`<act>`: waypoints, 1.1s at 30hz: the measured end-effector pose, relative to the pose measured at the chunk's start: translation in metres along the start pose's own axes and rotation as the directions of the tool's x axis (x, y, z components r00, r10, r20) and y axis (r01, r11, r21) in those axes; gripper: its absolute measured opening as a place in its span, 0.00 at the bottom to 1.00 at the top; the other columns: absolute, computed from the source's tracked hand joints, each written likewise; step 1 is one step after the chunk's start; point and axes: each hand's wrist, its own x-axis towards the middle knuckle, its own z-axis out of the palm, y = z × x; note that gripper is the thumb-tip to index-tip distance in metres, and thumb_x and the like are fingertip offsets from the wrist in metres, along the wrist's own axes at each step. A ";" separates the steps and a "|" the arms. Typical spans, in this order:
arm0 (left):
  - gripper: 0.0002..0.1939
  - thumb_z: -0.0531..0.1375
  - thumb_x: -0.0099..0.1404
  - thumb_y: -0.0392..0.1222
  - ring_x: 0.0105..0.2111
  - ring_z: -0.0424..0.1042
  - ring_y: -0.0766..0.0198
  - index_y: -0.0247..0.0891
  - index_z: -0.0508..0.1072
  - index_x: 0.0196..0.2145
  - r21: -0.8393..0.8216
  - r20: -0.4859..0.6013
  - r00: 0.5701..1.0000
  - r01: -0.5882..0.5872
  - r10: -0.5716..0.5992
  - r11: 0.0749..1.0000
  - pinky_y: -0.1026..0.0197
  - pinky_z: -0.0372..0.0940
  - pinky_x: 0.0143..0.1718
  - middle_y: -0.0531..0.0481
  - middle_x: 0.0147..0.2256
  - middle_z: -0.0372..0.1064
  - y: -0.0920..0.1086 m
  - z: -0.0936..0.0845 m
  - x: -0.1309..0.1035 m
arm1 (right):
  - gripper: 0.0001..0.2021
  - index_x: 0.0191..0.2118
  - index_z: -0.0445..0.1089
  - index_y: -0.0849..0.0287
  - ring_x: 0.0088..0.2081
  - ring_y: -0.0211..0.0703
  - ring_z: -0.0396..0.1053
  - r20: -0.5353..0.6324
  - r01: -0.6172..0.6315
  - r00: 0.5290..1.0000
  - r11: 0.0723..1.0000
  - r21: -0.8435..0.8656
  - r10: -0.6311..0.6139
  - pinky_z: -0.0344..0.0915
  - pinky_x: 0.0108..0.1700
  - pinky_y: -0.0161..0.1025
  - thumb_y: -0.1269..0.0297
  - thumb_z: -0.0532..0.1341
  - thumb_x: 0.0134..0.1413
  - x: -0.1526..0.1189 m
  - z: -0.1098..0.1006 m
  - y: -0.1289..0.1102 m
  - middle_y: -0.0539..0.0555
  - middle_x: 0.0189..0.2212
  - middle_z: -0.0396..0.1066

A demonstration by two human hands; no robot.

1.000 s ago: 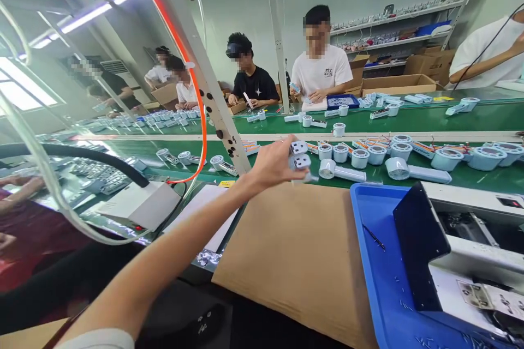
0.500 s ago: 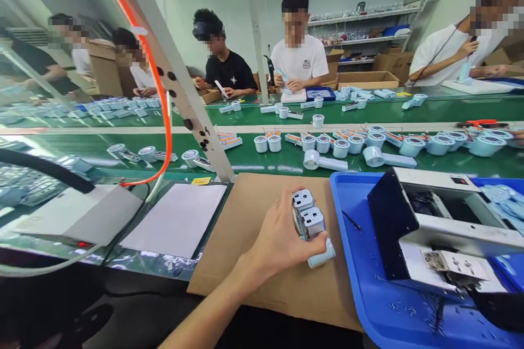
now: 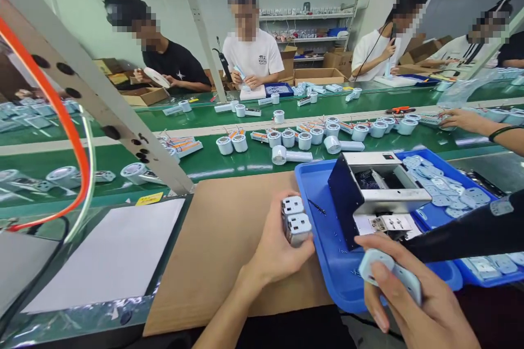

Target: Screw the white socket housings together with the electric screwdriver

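My left hand (image 3: 272, 248) is wrapped round a pale blue plastic housing (image 3: 298, 223), above the brown cardboard sheet (image 3: 221, 245). Two end faces with small square cutouts point up from it; its lower part is hidden by my fingers. In my right hand (image 3: 421, 294), a smooth light blue plastic cover plate (image 3: 379, 264) is pinched between thumb and fingers at the lower right. The two pieces are well apart. Between and behind my hands lies the blue tray (image 3: 313, 196), with a screw-feeder-like machine (image 3: 380, 191) standing in it.
A second blue tray (image 3: 434, 155) holds many pale blue plates (image 3: 450, 188). A long black piece (image 3: 470, 229) reaches in from the right. Round-headed light blue units (image 3: 274, 139) line the green belt (image 3: 254, 161). A co-worker's hand (image 3: 466, 120) touches units there. A slanted post (image 3: 110, 114) stands left.
My right hand has come into view holding a cover plate. My left hand still grips the housing, now turned more upright. The view has swung to the right.
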 end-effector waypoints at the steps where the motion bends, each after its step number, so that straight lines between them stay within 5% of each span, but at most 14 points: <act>1: 0.33 0.70 0.64 0.35 0.43 0.79 0.59 0.50 0.62 0.62 -0.032 0.053 0.998 -0.021 0.022 0.999 0.56 0.78 0.45 0.52 0.49 0.72 0.000 -0.003 -0.003 | 0.33 0.56 0.83 0.53 0.21 0.42 0.60 0.052 0.006 0.999 1.000 0.007 -0.007 0.58 0.26 0.37 0.26 0.75 0.70 0.009 0.003 0.000 0.49 0.18 0.60; 4: 0.37 0.70 0.66 0.32 0.44 0.79 0.58 0.51 0.60 0.66 -0.084 0.097 0.992 -0.074 0.082 0.994 0.57 0.78 0.43 0.50 0.50 0.71 -0.007 -0.006 -0.013 | 0.35 0.48 0.81 0.54 0.21 0.36 0.48 -0.034 0.022 0.999 0.998 0.064 -0.020 0.45 0.25 0.35 0.25 0.82 0.60 0.031 0.021 -0.016 0.44 0.20 0.51; 7: 0.45 0.70 0.67 0.30 0.46 0.80 0.56 0.55 0.54 0.72 -0.072 0.083 0.983 -0.158 0.164 0.985 0.57 0.78 0.43 0.45 0.57 0.69 -0.019 -0.004 -0.019 | 0.35 0.46 0.78 0.53 0.25 0.35 0.48 -0.110 0.071 0.992 0.995 0.066 -0.064 0.45 0.27 0.34 0.27 0.84 0.58 0.051 0.046 -0.039 0.44 0.24 0.53; 11: 0.55 0.69 0.66 0.26 0.53 0.83 0.50 0.58 0.46 0.79 -0.005 0.102 0.948 -0.302 0.301 0.953 0.50 0.81 0.49 0.41 0.64 0.67 -0.029 0.000 -0.022 | 0.30 0.42 0.78 0.54 0.25 0.36 0.49 0.028 0.132 0.991 0.991 0.008 -0.132 0.46 0.25 0.33 0.35 0.87 0.55 0.076 0.064 -0.050 0.44 0.23 0.57; 17: 0.54 0.69 0.67 0.28 0.58 0.84 0.44 0.56 0.46 0.78 0.038 0.110 0.923 -0.376 0.370 0.926 0.43 0.83 0.52 0.40 0.64 0.65 -0.031 0.004 -0.022 | 0.30 0.38 0.73 0.55 0.37 0.42 0.69 0.196 0.048 0.979 0.998 0.036 -0.054 0.66 0.37 0.31 0.39 0.87 0.58 0.080 0.065 -0.056 0.49 0.34 0.73; 20: 0.56 0.71 0.64 0.28 0.60 0.81 0.42 0.56 0.46 0.78 0.076 0.092 0.906 -0.420 0.413 0.904 0.40 0.84 0.55 0.40 0.64 0.63 -0.033 0.005 -0.021 | 0.34 0.38 0.71 0.55 0.38 0.42 0.68 0.228 -0.018 0.974 0.995 0.096 -0.004 0.67 0.37 0.31 0.35 0.88 0.54 0.076 0.061 -0.060 0.48 0.36 0.71; 26: 0.58 0.73 0.63 0.29 0.60 0.80 0.40 0.59 0.46 0.78 0.084 0.150 0.896 -0.433 0.418 0.898 0.34 0.81 0.60 0.40 0.65 0.62 -0.035 0.005 -0.021 | 0.34 0.35 0.71 0.56 0.37 0.43 0.66 0.223 -0.041 0.975 0.993 0.114 0.015 0.65 0.37 0.31 0.48 0.94 0.44 0.075 0.062 -0.055 0.48 0.33 0.69; 33: 0.44 0.71 0.65 0.28 0.56 0.81 0.49 0.58 0.53 0.66 0.033 0.064 0.898 -0.438 0.436 0.898 0.43 0.81 0.54 0.45 0.62 0.64 -0.041 0.005 -0.016 | 0.33 0.45 0.82 0.54 0.35 0.43 0.58 0.067 -0.074 0.996 0.969 0.235 0.060 0.68 0.36 0.33 0.30 0.87 0.55 0.076 0.060 -0.042 0.48 0.32 0.59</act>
